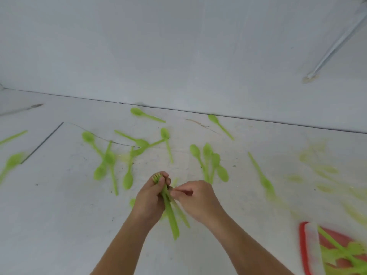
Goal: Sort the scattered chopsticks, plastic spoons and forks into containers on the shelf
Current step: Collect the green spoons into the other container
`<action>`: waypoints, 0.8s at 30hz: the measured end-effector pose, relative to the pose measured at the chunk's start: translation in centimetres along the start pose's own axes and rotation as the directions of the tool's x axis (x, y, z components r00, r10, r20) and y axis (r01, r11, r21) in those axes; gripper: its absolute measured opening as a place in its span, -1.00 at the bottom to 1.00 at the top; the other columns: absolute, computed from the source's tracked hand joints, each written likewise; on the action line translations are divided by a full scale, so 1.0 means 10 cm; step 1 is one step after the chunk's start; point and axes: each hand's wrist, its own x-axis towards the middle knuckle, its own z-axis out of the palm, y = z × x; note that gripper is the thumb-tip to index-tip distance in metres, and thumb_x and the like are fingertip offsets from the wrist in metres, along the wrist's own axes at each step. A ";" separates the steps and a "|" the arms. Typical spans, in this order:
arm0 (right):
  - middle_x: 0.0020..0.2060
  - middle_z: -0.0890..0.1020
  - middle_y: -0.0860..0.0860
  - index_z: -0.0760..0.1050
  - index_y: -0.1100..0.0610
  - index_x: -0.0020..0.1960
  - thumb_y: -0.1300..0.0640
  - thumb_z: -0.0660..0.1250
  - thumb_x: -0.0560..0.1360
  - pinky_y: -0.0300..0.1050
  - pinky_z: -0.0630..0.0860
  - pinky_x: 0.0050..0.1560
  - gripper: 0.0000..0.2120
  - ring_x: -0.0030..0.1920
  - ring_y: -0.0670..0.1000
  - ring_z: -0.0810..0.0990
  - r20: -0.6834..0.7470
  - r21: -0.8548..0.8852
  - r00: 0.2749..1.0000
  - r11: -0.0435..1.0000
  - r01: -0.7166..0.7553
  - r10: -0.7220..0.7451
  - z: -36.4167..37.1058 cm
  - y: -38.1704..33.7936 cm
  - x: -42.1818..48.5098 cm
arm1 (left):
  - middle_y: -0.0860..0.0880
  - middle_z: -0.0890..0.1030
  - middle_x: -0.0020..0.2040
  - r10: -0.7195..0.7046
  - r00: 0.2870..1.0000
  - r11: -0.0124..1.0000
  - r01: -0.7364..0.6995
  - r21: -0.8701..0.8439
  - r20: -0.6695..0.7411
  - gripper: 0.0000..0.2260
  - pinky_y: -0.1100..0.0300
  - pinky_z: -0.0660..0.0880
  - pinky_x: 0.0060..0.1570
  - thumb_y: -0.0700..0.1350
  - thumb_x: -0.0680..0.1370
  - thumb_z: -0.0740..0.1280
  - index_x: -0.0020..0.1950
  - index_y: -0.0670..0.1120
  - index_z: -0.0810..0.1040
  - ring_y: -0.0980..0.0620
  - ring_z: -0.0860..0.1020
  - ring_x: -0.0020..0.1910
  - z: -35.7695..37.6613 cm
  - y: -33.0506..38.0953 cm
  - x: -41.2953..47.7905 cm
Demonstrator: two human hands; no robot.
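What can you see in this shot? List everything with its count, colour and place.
spoons: more than a dozen, green, scattered over the surface; too blurred for an exact count
forks: one bundle, number unclear, green, centre
container: one, red rim, bottom right corner
cutlery: several blurred pieces, green, inside the container
rod: one, white, upper right, against the wall
surface: one, white and scuffed, under everything
left hand: one, centre, grips the forks
right hand: one, beside the left hand, pinches at the same bundle
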 end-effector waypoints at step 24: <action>-0.01 0.66 -0.09 0.69 -0.06 0.10 0.23 0.28 0.49 -0.01 0.55 0.11 -0.68 0.00 0.05 0.63 0.302 -0.745 0.953 0.616 0.258 -0.033 0.42 -0.03 0.26 | -0.08 0.47 -0.21 -0.005 0.995 1.000 0.005 -0.004 -0.097 -0.87 0.16 0.39 -0.45 -0.26 0.69 0.18 0.04 -0.17 0.51 0.00 0.37 -0.41 -1.48 0.93 -0.14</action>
